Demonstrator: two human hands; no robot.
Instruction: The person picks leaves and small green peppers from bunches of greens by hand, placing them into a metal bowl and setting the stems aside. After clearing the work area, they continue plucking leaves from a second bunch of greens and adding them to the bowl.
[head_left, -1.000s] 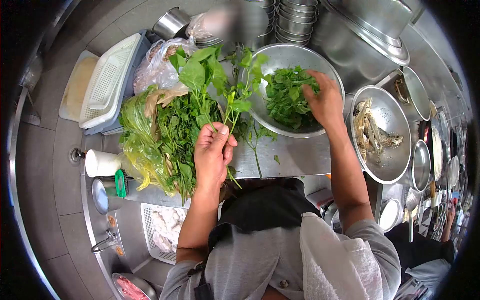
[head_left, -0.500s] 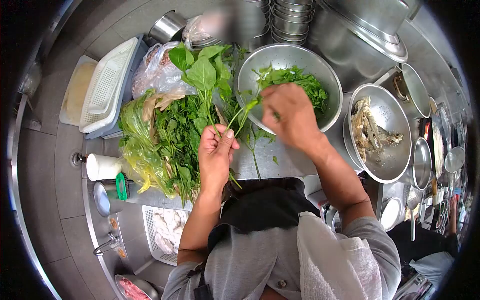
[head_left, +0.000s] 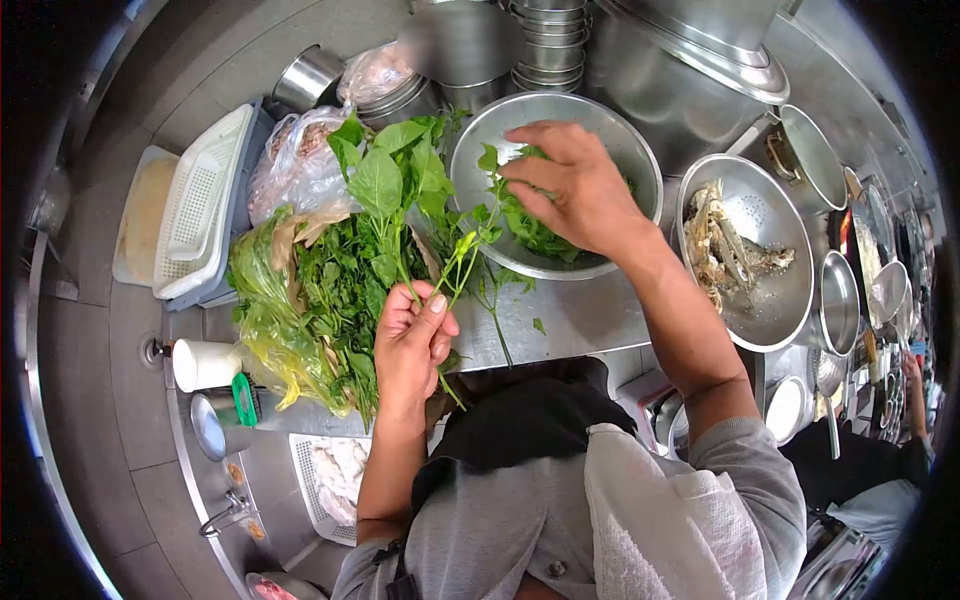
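Note:
My left hand (head_left: 412,335) pinches the stems of a leafy green sprig (head_left: 378,185), whose broad leaves stand up above my fingers. Over a steel bowl (head_left: 605,125), my right hand (head_left: 580,195) hangs with its fingers spread and nothing visible in them. Picked green leaves (head_left: 540,235) lie inside the bowl, partly covered by that hand. To the left of my left hand, a heap of leafy greens (head_left: 345,265) spills from a yellowish plastic bag (head_left: 265,290). A loose stem (head_left: 500,335) rests on the steel counter between the heap and the bowl.
A steel colander (head_left: 775,205) with brownish, fish-like pieces stands at the right. White plastic baskets (head_left: 205,190) and a clear bag (head_left: 300,165) are at the left. Below sits a sink basket (head_left: 305,470) holding pale pieces. Another person's sleeve (head_left: 880,515) shows at lower right.
My right hand has moved off the sprig and opened above the bowl. My left hand keeps its hold. The whole view has shifted slightly.

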